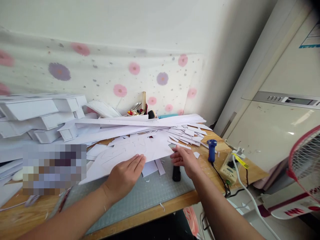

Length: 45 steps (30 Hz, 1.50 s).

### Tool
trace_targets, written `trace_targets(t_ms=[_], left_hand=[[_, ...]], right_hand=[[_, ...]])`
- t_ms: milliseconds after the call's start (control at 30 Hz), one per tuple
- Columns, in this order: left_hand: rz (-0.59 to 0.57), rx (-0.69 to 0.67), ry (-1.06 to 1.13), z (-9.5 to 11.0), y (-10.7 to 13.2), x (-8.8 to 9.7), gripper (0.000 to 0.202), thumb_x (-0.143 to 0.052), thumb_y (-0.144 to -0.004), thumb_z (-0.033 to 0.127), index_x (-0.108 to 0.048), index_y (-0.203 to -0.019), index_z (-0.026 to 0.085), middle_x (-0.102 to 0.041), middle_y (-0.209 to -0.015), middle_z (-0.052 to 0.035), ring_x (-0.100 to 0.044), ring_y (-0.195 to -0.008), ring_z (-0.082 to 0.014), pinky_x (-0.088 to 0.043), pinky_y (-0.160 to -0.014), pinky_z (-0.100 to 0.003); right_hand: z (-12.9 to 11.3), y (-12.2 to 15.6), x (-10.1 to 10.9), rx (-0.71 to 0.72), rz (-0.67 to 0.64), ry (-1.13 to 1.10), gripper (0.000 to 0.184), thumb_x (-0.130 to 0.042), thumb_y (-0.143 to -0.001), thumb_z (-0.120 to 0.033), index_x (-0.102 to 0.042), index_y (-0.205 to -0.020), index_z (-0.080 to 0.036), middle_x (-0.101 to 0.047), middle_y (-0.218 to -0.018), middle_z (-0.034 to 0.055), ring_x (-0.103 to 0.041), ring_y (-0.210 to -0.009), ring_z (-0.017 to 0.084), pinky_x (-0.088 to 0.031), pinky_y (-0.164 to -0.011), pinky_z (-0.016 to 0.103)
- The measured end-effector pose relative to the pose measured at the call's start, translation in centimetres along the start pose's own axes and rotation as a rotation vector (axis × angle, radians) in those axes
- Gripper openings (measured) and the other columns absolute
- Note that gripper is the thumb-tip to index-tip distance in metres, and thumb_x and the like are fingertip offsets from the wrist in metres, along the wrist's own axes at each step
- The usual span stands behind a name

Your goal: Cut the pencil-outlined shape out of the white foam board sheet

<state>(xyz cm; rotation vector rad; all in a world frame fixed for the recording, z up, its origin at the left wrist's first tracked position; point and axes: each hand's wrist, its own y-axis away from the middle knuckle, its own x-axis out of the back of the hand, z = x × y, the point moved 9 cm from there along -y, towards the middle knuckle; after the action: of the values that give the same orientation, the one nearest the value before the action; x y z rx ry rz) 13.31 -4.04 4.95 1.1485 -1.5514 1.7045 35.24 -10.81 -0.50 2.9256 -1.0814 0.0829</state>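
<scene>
The person stands at a wooden desk [160, 211] with a grey cutting mat [155, 190] on it. The left hand [123, 175] lies flat on a big white sheet [130, 151], with its fingers [137, 160] stretched out and close together, pressing down and pinching nothing. The right hand [185, 160] touches the sheet's right edge. Its fingers look a bit curled, but I cannot tell if they pinch the edge or just push it.

The sheet sits in the middle of the desk, partly on the mat and partly under long white strips [140, 124]. Small paper scraps [187, 133] lie just behind the right hand. A black tool [176, 173] lies on the mat right by that hand, and a blue tool [212, 150] stands further right.

To move the sheet well, I think both hands should go slowly together and keep it flat. Watch out for the black tool, so the edge does not catch on it and bend.
</scene>
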Motion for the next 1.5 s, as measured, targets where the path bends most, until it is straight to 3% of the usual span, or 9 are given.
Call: trace_targets(t_ms=[167,333,433,567,633,867,1000,1233,1500], left_hand=[[0.112,-0.036,0.056,1.0,0.9,3.0,0.038,-0.04,-0.095,0.007,-0.064,-0.123,0.017,-0.063,-0.125,-0.0107,-0.059,-0.119,-0.0264,-0.051,-0.101,-0.044],[0.269,-0.017,0.007,1.7,3.0,5.7,0.035,-0.05,-0.09,0.006,-0.066,-0.117,0.02,-0.067,-0.12,-0.0102,-0.062,-0.113,-0.027,-0.047,-0.101,-0.046],[0.355,0.159,0.091,1.9,5.5,6.3,0.012,-0.059,-0.086,0.012,-0.067,-0.091,0.02,-0.069,-0.082,-0.0068,-0.065,-0.08,-0.0217,-0.052,-0.077,-0.036],[-0.131,0.596,0.867,2.3,8.6,-1.1,0.021,-0.058,-0.089,0.04,-0.06,-0.083,0.02,-0.06,-0.062,0.0,-0.054,-0.054,-0.0134,-0.042,-0.052,-0.024],[-0.21,0.879,1.35,3.0,10.0,-4.0,0.037,-0.057,-0.087,0.055,-0.059,-0.096,0.02,-0.064,-0.072,-0.0015,-0.055,-0.054,-0.0125,-0.043,-0.05,-0.023],[0.435,1.278,2.074,0.4,8.4,-3.7,0.031,-0.051,-0.094,0.045,-0.059,-0.111,0.02,-0.067,-0.088,-0.0042,-0.061,-0.067,-0.0126,-0.054,-0.061,-0.025],[0.494,1.258,2.044,-0.4,7.8,-2.8,0.029,-0.052,-0.092,0.023,-0.056,-0.12,0.024,-0.069,-0.104,-0.0037,-0.063,-0.074,-0.0118,-0.054,-0.064,-0.023],[0.501,1.029,1.814,-3.3,6.0,0.3,0.047,-0.067,-0.083,0.027,-0.055,-0.128,0.024,-0.069,-0.11,-0.0063,-0.065,-0.081,-0.0206,-0.057,-0.056,-0.028],[0.664,0.955,1.684,-8.6,4.1,2.2,0.065,-0.074,-0.078,0.027,-0.048,-0.138,0.023,-0.067,-0.118,-0.0078,-0.065,-0.104,-0.03,-0.061,-0.067,-0.034]], right_hand=[[1.8,2.2,-5.2,-0.37,-0.244,-0.528,0.034,-0.056,-0.086,-0.046,-0.06,-0.088,-0.012,-0.071,-0.065,0.0105,-0.064,-0.046,0.016,-0.05,-0.041,0.023],[1.8,4.3,-7.2,-0.402,-0.309,-0.752,0.017,-0.059,-0.076,-0.019,-0.065,-0.089,-0.01,-0.072,-0.068,0.0082,-0.067,-0.053,0.016,-0.053,-0.043,0.021],[1.7,5.1,-7.8,-0.369,-0.288,-0.847,0.021,-0.064,-0.067,-0.014,-0.065,-0.088,-0.014,-0.072,-0.072,0.0039,-0.064,-0.055,0.014,-0.052,-0.04,0.019],[1.7,6.5,-8.8,-0.375,-0.287,-0.857,0.027,-0.067,-0.061,-0.013,-0.065,-0.088,-0.016,-0.07,-0.074,0.002,-0.064,-0.058,0.014,-0.054,-0.042,0.021],[1.5,7.2,-9.3,-0.361,-0.307,-0.852,0.03,-0.067,-0.059,-0.013,-0.065,-0.088,-0.017,-0.07,-0.074,0.0011,-0.063,-0.058,0.015,-0.053,-0.043,0.022],[0.1,8.5,-10.5,-0.247,-0.403,-0.822,0.036,-0.065,-0.051,-0.009,-0.068,-0.086,-0.017,-0.074,-0.078,0.003,-0.067,-0.068,0.019,-0.053,-0.064,0.03],[-0.5,8.1,-10.5,-0.247,-0.425,-0.766,0.032,-0.072,-0.052,-0.014,-0.07,-0.083,-0.015,-0.075,-0.077,0.0048,-0.068,-0.068,0.021,-0.052,-0.069,0.032],[-4.4,2.9,-8.9,-0.043,-0.406,-0.601,0.032,-0.085,-0.059,-0.03,-0.071,-0.085,-0.017,-0.073,-0.075,0.0021,-0.063,-0.063,0.015,-0.049,-0.06,0.025],[-5.9,-1.6,-11.6,-0.034,-0.506,-0.466,0.033,-0.086,-0.058,-0.038,-0.067,-0.07,-0.014,-0.067,-0.063,0.0005,-0.059,-0.054,0.012,-0.049,-0.051,0.024]])
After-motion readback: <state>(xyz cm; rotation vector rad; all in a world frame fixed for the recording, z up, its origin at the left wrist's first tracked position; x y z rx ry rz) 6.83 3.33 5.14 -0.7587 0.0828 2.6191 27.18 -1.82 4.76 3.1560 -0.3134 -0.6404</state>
